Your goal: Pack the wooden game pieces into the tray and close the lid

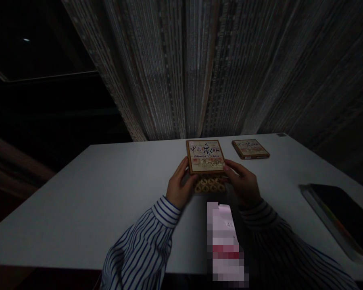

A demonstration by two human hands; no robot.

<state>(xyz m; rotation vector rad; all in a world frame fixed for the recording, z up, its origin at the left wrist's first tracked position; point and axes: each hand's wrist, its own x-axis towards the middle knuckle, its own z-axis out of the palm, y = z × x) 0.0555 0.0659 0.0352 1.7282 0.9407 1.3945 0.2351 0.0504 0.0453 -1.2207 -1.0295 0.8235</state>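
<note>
Between my two hands is a square Chinese chess box lid (206,156), printed with characters and tilted so its face shows. My left hand (180,186) grips its left edge, with the thumb near the lower corner. Fingers of my right hand (242,181) close on the lower right corner. Just below the lid's near edge, round wooden chess pieces (210,184) sit in tight rows. The lid hides what lies behind them, and whether they rest in a tray I cannot tell.
A second, similar chess box (250,148) lies flat at the back right of the white table (109,193). A dark, flat device or folder (341,213) rests by the right edge. Nearest me is a partly pixelated pale object (228,229). Curtains (175,72) hang behind the table.
</note>
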